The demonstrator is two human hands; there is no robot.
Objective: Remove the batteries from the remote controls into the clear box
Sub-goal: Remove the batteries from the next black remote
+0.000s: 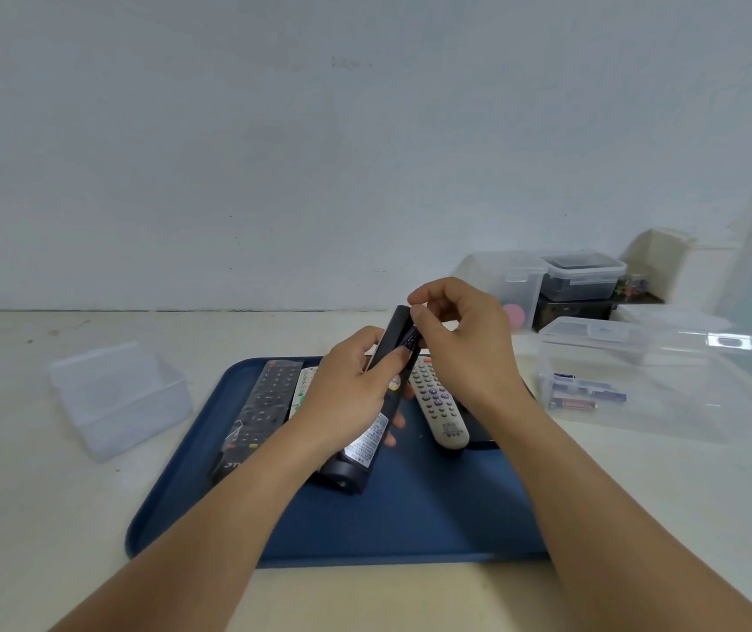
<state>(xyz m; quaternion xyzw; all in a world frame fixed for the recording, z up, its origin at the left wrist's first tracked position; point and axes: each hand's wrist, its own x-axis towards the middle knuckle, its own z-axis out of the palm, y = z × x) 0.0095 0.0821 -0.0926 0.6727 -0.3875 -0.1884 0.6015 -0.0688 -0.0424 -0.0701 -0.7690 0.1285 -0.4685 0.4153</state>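
Observation:
My left hand (350, 390) grips a black remote (365, 444) held back side up above the blue tray (410, 517), its battery bay uncovered. A dark battery (410, 340) shows in the bay near the top end. My right hand (460, 339) pinches at that battery with thumb and fingertips. On the tray lie a black remote in plastic wrap (260, 412), a white remote (303, 387) partly hidden behind my left hand, and a beige remote (440, 405). The clear box (629, 380) at the right holds several batteries (586, 394).
An empty clear plastic box (118, 399) sits left of the tray. Stacked clear and dark containers (579, 280) stand at the back right by the wall. A clear lid (684, 321) lies behind the battery box. The pale table runs to the wall.

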